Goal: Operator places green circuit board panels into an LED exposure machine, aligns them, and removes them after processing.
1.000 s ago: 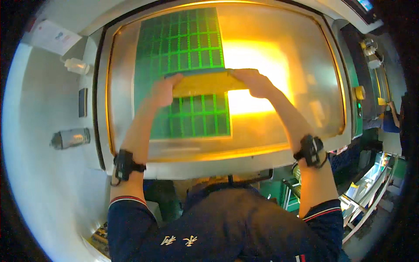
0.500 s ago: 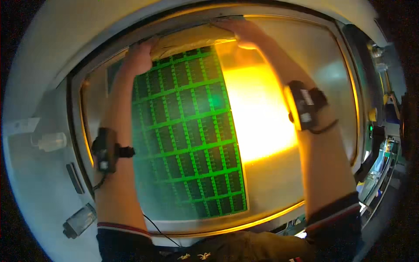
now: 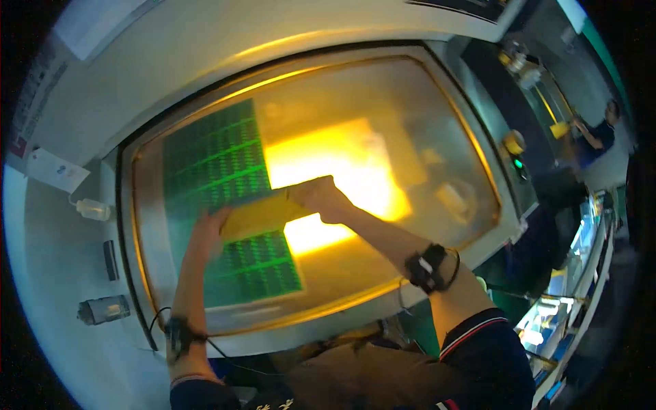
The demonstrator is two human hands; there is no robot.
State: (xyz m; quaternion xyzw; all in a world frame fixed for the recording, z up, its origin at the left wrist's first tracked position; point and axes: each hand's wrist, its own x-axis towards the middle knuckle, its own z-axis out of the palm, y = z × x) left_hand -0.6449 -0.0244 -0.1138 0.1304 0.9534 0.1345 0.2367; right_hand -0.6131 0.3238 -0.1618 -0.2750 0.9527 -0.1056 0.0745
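My left hand [image 3: 212, 227] and my right hand [image 3: 318, 199] are closed on the two ends of a long yellow bar [image 3: 260, 213] with a darker upper edge; its exact kind is blurred. The bar lies crosswise over a green patterned panel [image 3: 212, 150], which resembles a sheet of circuit boards, and covers a band of its lower half. Beneath both is a framed, glossy work surface [image 3: 328, 277]. Its bright yellow light patch [image 3: 335, 154] borders the panel's right side, with the right end of the bar over it. Both wrists carry small black strapped devices.
A raised frame [image 3: 130, 225] surrounds the surface. On the left ledge are a white bottle [image 3: 93, 210] and a clear container [image 3: 106, 309]. A green-lit button [image 3: 518, 164] sits at the right. Farther right are another person [image 3: 601, 137] and a rack [image 3: 567, 328] of shiny sheets.
Both hands have come from the far edge toward me with the yellow bar, now over the panel's lower half. The view has turned, bringing the right side and another person into sight.
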